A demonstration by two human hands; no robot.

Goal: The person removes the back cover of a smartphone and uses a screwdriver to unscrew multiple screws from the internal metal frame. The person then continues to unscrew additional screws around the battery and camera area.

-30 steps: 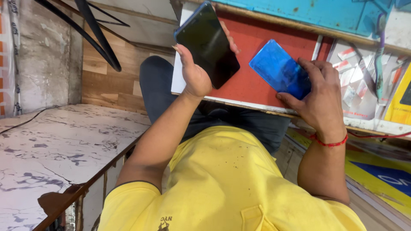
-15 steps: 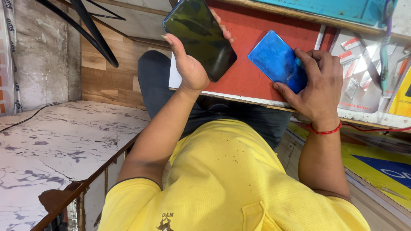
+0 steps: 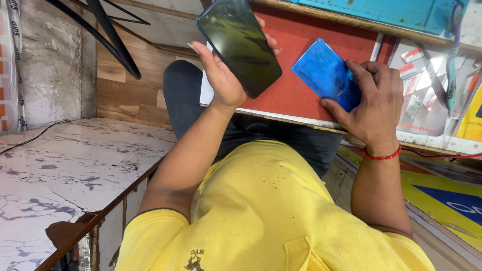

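Observation:
My left hand [image 3: 224, 75] grips a black phone [image 3: 240, 44], screen dark, held up tilted above the red work mat [image 3: 296, 85]. My right hand [image 3: 374, 108] holds a glossy blue phone back cover [image 3: 326, 73], its fingers curled over the cover's right end. The cover lies low against the red mat, right of the phone. A red thread band circles my right wrist. My yellow shirt fills the lower middle of the view.
A teal mat [image 3: 381, 12] lies beyond the red one. Small packets under a clear cover [image 3: 432, 85] sit at the right. A marble-patterned floor [image 3: 60, 170] spreads at left, with a black curved bar [image 3: 113, 37] above. Yellow and blue boards [image 3: 447, 195] lie at lower right.
The phone in my left hand has risen and tilted slightly. My right hand has brought the blue cover down closer to the red mat.

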